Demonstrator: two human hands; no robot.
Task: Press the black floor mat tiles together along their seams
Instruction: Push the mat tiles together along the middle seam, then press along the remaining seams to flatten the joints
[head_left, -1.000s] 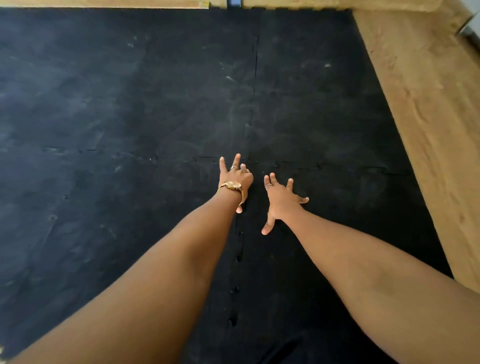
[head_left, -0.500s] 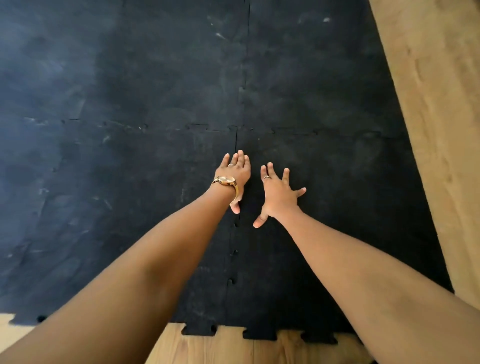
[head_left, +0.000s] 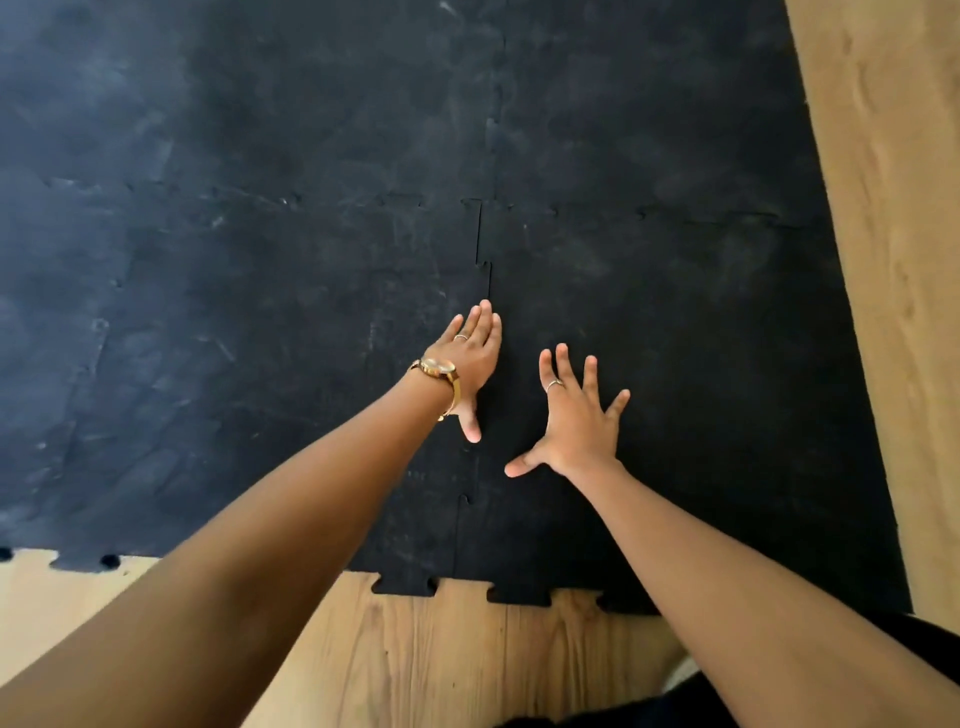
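Black interlocking floor mat tiles (head_left: 260, 312) cover most of the floor. A toothed vertical seam (head_left: 480, 244) runs down the middle and meets a horizontal seam (head_left: 675, 218) above my hands. My left hand (head_left: 470, 364), with a gold watch and a ring, lies flat with fingers together right on the vertical seam. Flat on the right-hand tile (head_left: 701, 364), just right of the seam, is my right hand (head_left: 574, 415), fingers spread. Neither hand holds anything.
Light wooden floor (head_left: 883, 260) borders the mat on the right and along the near edge (head_left: 441, 660). The mat's near edge shows puzzle teeth (head_left: 405, 584). Dark clothing shows at the bottom right corner.
The view has tilted down and back, so the mat's near edge and wooden floor now show. Both hands have slid toward me along the vertical seam, away from the seam crossing.
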